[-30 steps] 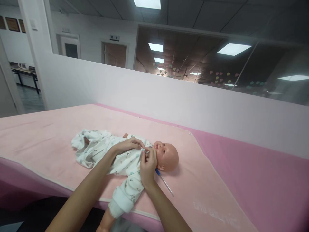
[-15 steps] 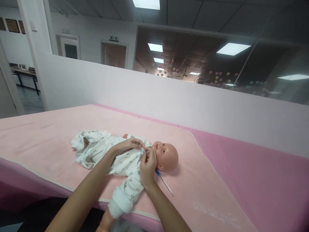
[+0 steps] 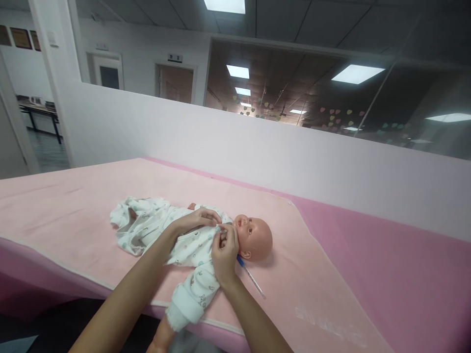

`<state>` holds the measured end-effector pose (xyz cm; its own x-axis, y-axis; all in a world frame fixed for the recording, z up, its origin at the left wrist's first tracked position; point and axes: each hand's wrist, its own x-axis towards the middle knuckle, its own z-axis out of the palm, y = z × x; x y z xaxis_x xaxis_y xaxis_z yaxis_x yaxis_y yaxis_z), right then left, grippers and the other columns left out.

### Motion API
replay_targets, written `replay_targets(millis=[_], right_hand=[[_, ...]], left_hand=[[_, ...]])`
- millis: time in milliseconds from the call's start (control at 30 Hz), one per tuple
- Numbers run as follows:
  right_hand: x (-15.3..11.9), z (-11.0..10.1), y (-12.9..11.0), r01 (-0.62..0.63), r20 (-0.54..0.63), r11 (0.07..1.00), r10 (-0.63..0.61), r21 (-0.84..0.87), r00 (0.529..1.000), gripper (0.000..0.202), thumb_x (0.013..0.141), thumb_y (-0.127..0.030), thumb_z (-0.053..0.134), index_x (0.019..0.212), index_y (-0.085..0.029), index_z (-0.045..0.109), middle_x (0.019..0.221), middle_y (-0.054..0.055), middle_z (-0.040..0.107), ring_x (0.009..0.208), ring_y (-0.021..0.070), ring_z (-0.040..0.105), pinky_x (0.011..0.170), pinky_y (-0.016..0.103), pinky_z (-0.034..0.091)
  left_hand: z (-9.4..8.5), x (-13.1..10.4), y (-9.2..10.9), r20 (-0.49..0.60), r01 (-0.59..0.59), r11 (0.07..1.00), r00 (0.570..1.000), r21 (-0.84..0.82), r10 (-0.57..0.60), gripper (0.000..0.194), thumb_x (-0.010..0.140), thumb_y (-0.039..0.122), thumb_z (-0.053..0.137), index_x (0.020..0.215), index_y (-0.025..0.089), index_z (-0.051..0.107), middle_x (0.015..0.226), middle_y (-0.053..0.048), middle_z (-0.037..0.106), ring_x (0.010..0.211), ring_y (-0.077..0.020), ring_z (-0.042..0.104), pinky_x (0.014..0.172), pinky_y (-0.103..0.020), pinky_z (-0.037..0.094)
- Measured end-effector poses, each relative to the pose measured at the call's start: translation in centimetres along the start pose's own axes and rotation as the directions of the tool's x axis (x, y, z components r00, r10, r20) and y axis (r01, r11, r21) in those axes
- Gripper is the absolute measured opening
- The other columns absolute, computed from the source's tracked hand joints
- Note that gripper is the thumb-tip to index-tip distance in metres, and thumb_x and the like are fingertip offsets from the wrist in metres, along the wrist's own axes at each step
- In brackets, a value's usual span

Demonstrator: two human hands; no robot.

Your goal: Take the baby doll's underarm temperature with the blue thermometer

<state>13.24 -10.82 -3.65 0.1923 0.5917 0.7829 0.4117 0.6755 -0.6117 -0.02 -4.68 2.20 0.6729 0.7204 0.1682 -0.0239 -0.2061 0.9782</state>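
Observation:
A baby doll (image 3: 257,239) lies on its back on the pink mat, its head to the right. It wears a white patterned romper (image 3: 193,247), and one sleeved arm hangs over the mat's near edge. At the romper's neckline my two hands meet. My left hand (image 3: 198,219) rests across the chest, its fingertips pinching the cloth near the collar. Close under the doll's chin, my right hand (image 3: 225,250) has its thumb and fingers closed on the collar edge. The exact fastening between the fingertips is too small to make out.
Beside the doll's head lies a clear pen with a blue end (image 3: 252,278). The pink mat (image 3: 312,294) covers the table, over a darker pink cover (image 3: 386,245). A low white wall (image 3: 239,147) with glass above runs behind.
Both hands stay at the collar, with only a slight shift of the right fingers. The doll and pen keep their places; the view moves a little.

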Motion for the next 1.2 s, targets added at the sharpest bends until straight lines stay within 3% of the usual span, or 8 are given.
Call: replay_targets(millis=[500, 900, 1200], right_hand=[[-0.03, -0.05, -0.06, -0.018, 0.008, 1.000, 0.018, -0.021, 1.000, 0.016, 0.084, -0.017, 0.042, 0.094, -0.019, 0.054, 0.088, 0.006, 0.056, 0.071, 0.0130, 0.053, 0.059, 0.025, 0.044], [-0.12, -0.03, -0.20, -0.066, 0.020, 0.998, 0.066, -0.018, 0.998, 0.012, 0.081, -0.016, 0.043, 0.091, -0.017, 0.051, 0.072, 0.000, 0.054, 0.058, 0.0103, 0.049, 0.055, 0.022, 0.042], [0.02, 0.05, 0.05, -0.071, 0.010, 0.997, 0.071, -0.023, 0.997, 0.015, 0.085, -0.021, 0.042, 0.095, -0.017, 0.052, 0.079, 0.003, 0.056, 0.063, 0.0114, 0.051, 0.058, 0.024, 0.043]], left_hand=[[-0.16, 0.07, -0.19, -0.013, 0.002, 1.000, 1.000, 0.024, -0.002, 0.017, 0.068, 0.018, 0.063, 0.085, 0.014, 0.067, 0.075, -0.003, 0.065, 0.071, -0.0131, 0.055, 0.065, -0.022, 0.040], [-0.45, 0.45, -0.66, 0.011, -0.005, 0.999, 1.000, 0.050, 0.005, 0.019, 0.067, 0.019, 0.065, 0.085, 0.013, 0.067, 0.081, -0.005, 0.068, 0.077, -0.0152, 0.059, 0.071, -0.024, 0.044], [-0.33, 0.20, -0.63, -0.013, 0.023, 1.000, 1.000, 0.005, -0.023, 0.016, 0.068, 0.017, 0.064, 0.083, 0.013, 0.069, 0.077, -0.003, 0.068, 0.074, -0.0151, 0.060, 0.069, -0.024, 0.043]])
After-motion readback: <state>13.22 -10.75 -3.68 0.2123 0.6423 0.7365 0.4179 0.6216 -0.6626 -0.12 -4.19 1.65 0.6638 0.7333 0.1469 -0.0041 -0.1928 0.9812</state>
